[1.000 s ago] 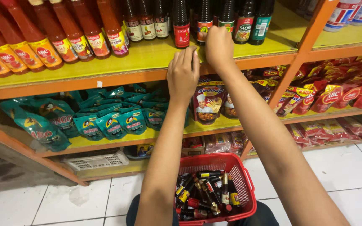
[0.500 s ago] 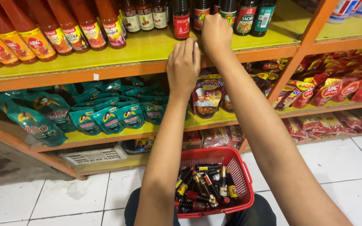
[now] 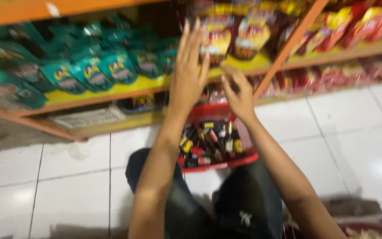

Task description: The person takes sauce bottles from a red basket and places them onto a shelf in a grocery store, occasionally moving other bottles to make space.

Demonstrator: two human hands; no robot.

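Note:
My left hand [image 3: 191,73] is raised flat, fingers straight and apart, in front of the middle shelf, where red and yellow pouches [image 3: 244,35] stand. My right hand [image 3: 239,95] hangs lower, just above the far rim of a red plastic basket [image 3: 219,166]. Its fingers are loosely spread, and nothing shows in it through the blur. The basket sits on the floor between my knees and holds several small dark bottles [image 3: 208,141] with red and yellow caps and labels.
Teal pouches [image 3: 89,73] fill the left of the yellow-topped shelf [image 3: 111,90]. An orange upright [image 3: 288,48] divides it from red packets [image 3: 368,22] on the right. White floor tiles [image 3: 332,128] lie all around. My dark trousers [image 3: 244,208] are below the basket.
The view has dropped from the top shelf of bottles. My right hand has come down from that shelf to just above the basket. My left hand has stayed near the middle shelf.

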